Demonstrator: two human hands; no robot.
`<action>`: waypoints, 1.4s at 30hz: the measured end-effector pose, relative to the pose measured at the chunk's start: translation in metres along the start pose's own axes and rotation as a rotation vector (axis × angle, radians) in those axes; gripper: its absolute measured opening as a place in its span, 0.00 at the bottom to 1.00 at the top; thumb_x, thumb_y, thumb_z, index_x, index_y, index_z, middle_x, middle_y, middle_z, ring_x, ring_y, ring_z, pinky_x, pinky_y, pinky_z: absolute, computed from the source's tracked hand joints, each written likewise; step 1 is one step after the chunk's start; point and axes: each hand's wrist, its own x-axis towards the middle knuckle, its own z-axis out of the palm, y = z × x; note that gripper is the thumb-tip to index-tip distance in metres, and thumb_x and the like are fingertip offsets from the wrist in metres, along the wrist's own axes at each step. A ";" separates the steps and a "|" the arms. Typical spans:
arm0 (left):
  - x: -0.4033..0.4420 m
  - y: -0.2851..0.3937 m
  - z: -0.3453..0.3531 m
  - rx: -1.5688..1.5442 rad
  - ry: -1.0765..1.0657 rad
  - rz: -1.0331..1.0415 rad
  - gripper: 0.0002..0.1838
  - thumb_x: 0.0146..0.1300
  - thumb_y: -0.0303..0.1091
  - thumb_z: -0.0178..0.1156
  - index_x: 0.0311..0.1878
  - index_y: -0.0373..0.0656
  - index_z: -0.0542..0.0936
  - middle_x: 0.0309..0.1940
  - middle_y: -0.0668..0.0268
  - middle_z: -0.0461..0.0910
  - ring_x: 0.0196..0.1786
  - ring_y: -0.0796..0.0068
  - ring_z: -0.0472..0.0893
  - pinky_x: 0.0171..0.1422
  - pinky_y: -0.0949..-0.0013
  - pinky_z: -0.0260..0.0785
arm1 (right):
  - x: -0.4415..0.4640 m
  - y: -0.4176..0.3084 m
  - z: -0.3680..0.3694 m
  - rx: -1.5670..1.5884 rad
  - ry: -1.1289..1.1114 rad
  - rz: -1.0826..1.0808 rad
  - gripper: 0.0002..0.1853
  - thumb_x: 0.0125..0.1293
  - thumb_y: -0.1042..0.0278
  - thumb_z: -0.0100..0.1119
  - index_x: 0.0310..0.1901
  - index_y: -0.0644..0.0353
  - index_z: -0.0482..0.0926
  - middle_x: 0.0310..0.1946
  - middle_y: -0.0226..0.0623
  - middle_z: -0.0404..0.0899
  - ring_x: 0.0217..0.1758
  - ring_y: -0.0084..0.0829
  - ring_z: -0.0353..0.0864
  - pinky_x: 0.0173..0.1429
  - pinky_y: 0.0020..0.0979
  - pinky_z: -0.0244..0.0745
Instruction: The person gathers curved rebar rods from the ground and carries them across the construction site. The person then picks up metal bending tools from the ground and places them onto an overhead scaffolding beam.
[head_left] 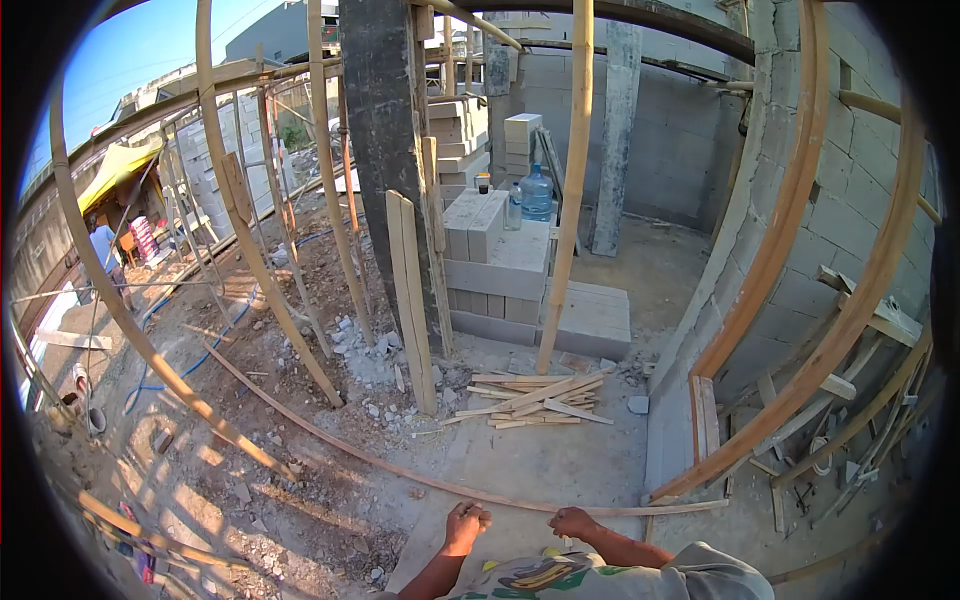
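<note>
My left hand (pixel 467 528) is low in the head view, in front of my body, with its fingers curled together. To its right, at about the same height, my right hand (pixel 575 523) is also closed, knuckles up. A gap separates the two hands. Whatever they may hold is hidden or too small to make out. Just beyond both hands, a long thin wooden strip (pixel 450 486) curves across the ground. Farther ahead, a loose pile of short wooden sticks (pixel 540 398) lies on the concrete floor.
Light grey blocks (pixel 497 275) are stacked ahead, with a large blue water bottle (pixel 536 195) on top. Upright bamboo poles (pixel 568 190) and a dark column (pixel 385 150) stand around. A wooden frame (pixel 765 290) leans at right. Rubble (pixel 365 345) lies left; a person (pixel 104 245) is far left.
</note>
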 end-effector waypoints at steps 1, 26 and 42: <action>-0.001 0.000 -0.003 -0.015 -0.003 0.006 0.15 0.62 0.39 0.56 0.46 0.38 0.74 0.30 0.63 0.82 0.27 0.75 0.81 0.27 0.75 0.70 | -0.004 -0.005 0.001 0.011 0.018 0.003 0.20 0.57 0.50 0.56 0.29 0.62 0.82 0.22 0.37 0.82 0.29 0.31 0.83 0.38 0.32 0.75; 0.041 0.039 0.117 0.125 -0.063 -0.086 0.15 0.63 0.42 0.56 0.47 0.42 0.75 0.32 0.63 0.81 0.31 0.74 0.80 0.36 0.71 0.73 | 0.021 0.066 -0.066 0.199 0.121 0.104 0.21 0.57 0.50 0.56 0.38 0.63 0.81 0.33 0.45 0.83 0.40 0.39 0.82 0.50 0.36 0.74; 0.122 0.041 0.291 0.139 -0.272 -0.098 0.15 0.64 0.39 0.55 0.49 0.40 0.75 0.33 0.63 0.81 0.30 0.77 0.80 0.35 0.73 0.70 | 0.040 0.172 -0.217 0.924 0.262 0.273 0.13 0.62 0.62 0.57 0.39 0.64 0.77 0.28 0.40 0.82 0.28 0.34 0.82 0.33 0.34 0.77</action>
